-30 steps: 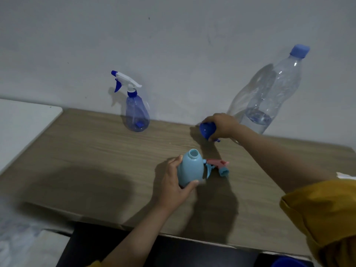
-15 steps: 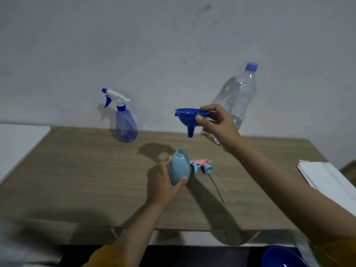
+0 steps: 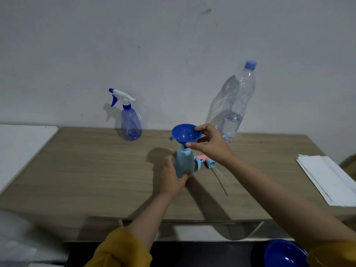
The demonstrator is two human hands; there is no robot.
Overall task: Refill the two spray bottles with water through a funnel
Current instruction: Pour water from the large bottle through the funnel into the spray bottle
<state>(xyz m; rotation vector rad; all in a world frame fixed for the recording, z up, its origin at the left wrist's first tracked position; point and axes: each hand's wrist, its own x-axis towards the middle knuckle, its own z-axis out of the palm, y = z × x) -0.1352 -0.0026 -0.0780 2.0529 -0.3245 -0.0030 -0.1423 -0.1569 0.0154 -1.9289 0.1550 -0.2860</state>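
The left hand still wraps the opaque pale-blue plastic spray bottle, standing upright and capless on the wood-grain tabletop. The change is above it: the right hand, which half a second ago held the dark-blue plastic funnel in the air, has brought it down, and its spout now sits at or just inside the bottle's open neck. Thumb and fingers pinch the funnel's rim. That likely means seating is almost done and pouring comes next.

Just beside the bottle lies its removed pink-and-blue trigger head, dip tube trailing toward the table's near edge. A stack of white paper rests at the right end.

Farther back, against the grey wall, stand a translucent blue spray bottle with a white trigger, still capped and apparently untouched, and a tall clear plastic water bottle with a blue cap, partly full. A white surface adjoins the table on the left.
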